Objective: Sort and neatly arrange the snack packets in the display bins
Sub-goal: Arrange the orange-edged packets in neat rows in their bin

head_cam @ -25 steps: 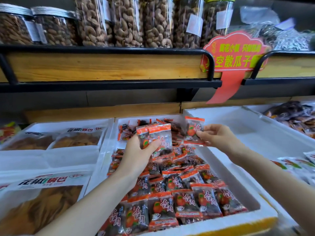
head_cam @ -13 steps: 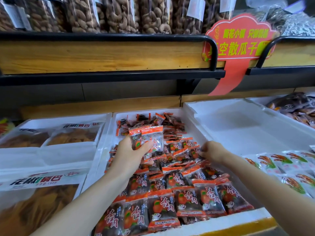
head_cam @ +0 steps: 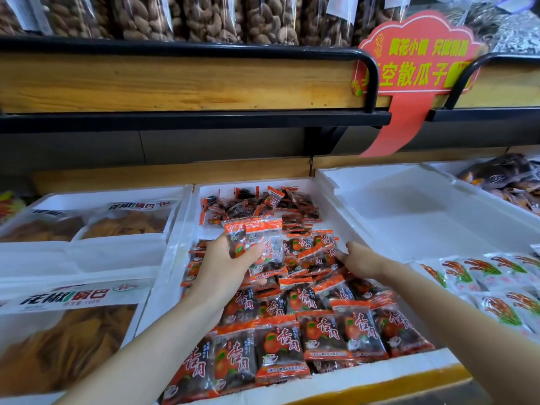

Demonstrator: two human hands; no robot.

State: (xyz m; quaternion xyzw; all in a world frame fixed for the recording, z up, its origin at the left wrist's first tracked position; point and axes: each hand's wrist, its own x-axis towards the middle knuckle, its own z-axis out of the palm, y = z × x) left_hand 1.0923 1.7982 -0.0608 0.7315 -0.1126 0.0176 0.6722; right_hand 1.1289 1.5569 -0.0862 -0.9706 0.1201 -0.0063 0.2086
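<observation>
A white foam bin (head_cam: 344, 217) in the middle holds many small orange-and-dark snack packets; the near rows (head_cam: 318, 337) lie flat in order, the far ones (head_cam: 263, 206) in a loose heap. My left hand (head_cam: 225, 270) holds up a small stack of these packets (head_cam: 257, 244) above the bin's middle. My right hand (head_cam: 362, 261) reaches down onto the packets at the bin's right side, fingertips on a packet (head_cam: 327, 249); its fingers are mostly hidden behind the hand.
Large bags of yellow crisps (head_cam: 67, 340) fill the foam bins at left. A foam bin (head_cam: 409, 206) at right holds white-and-green packets (head_cam: 491, 287) at its near end. Above run a wooden shelf (head_cam: 175, 80) with nut jars and a red sign (head_cam: 415, 68).
My right hand came down from holding one packet in the air and now rests on the packets at the bin's right side. My left hand kept its stack almost still.
</observation>
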